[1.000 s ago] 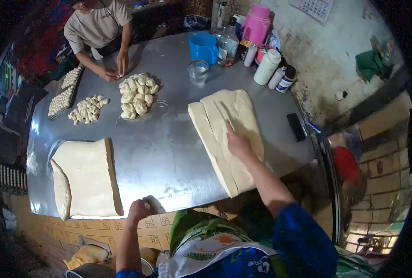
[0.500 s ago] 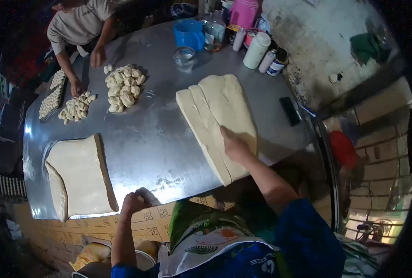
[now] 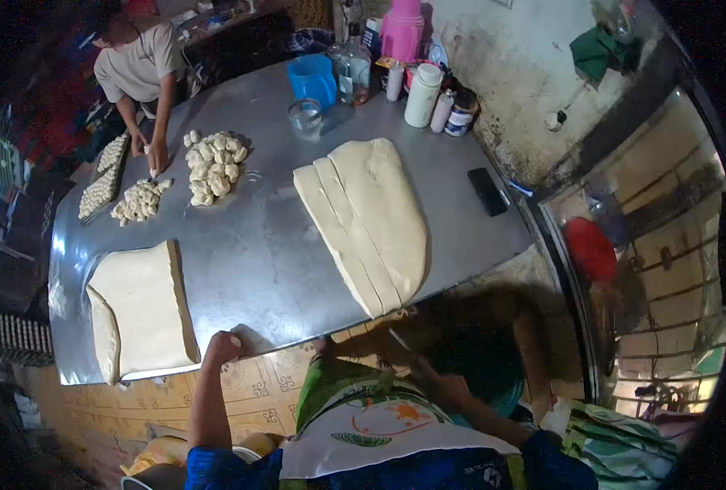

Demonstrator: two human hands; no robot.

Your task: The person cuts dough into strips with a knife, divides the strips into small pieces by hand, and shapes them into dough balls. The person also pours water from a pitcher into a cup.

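A thick slab of dough (image 3: 375, 216) lies on the metal table (image 3: 248, 269), with long cuts running down its left side. My right hand (image 3: 438, 382) is below the table's front edge, in front of the apron. From its closed fingers a thin knife (image 3: 399, 339) points up and left towards the slab. My left hand (image 3: 224, 347) is curled at the table's front edge, between the two slabs. To its left lies a second sheet of dough (image 3: 142, 306), folded over along its left side.
Across the table a person (image 3: 146, 73) handles small dough pieces (image 3: 141, 202) beside a tray (image 3: 103, 184). A dough pile (image 3: 214, 167), blue jug (image 3: 312, 80), glass bowl (image 3: 306, 118), white bottle (image 3: 422, 96) and phone (image 3: 488, 192) stand or lie around.
My right hand has left the slab and moved down towards my body; another cut line now shows along the slab. My left hand stays at the edge. The other person's hands have come together.
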